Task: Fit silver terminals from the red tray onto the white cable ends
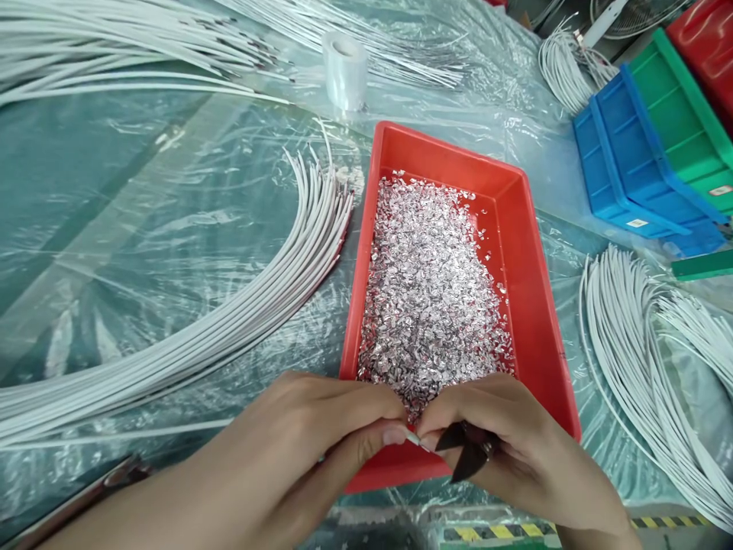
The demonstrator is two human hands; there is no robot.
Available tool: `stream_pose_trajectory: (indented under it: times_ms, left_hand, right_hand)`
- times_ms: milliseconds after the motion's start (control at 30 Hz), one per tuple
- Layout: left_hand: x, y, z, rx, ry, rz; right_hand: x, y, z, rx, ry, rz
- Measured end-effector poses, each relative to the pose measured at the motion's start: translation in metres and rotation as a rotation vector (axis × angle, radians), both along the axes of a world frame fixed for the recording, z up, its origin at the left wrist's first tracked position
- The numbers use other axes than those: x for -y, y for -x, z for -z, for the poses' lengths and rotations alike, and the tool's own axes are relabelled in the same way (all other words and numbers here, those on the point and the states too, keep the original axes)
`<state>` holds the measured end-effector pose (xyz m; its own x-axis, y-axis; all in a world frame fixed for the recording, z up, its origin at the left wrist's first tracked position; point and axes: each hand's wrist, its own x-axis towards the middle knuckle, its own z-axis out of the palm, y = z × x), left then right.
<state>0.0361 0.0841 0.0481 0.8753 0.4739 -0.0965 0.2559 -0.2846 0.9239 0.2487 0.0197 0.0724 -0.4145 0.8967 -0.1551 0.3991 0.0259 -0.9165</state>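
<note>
Over the near end of the red tray point(547, 305), my left hand point(326, 420) pinches a white cable point(412, 437) close to its tip, between thumb and forefinger. My right hand point(532, 447) is closed around a small dark pair of snips point(466, 451), whose blades point down and left. Its thumb and forefinger meet right at the cable's tip; whether they grip it is hard to make out. Beneath both hands, the tray holds a heap of small silvery foil scraps point(432, 283). A curved bundle of white cables point(246, 313) lies to the tray's left.
More white cables point(114, 46) spread across the far left of the plastic-covered table point(143, 198). A roll of clear film point(345, 72) stands behind the tray. To the right are another cable bundle point(635, 359), blue bins point(618, 160) and a green bin point(676, 114).
</note>
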Motion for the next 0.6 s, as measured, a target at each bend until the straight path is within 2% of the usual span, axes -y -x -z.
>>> stream_pose_trajectory:
  times_ms: [333,600]
  left_hand:
    - [-0.0011,-0.0008,0.0052,0.005,-0.032,0.017]
    - [-0.0019,-0.0003,0.0019,-0.009,-0.056,0.038]
  right_hand:
    - [0.0016,0.0035,0.0013,0.028,0.007,0.023]
    - [0.0041,0.0041,0.0028,0.005,-0.028,0.045]
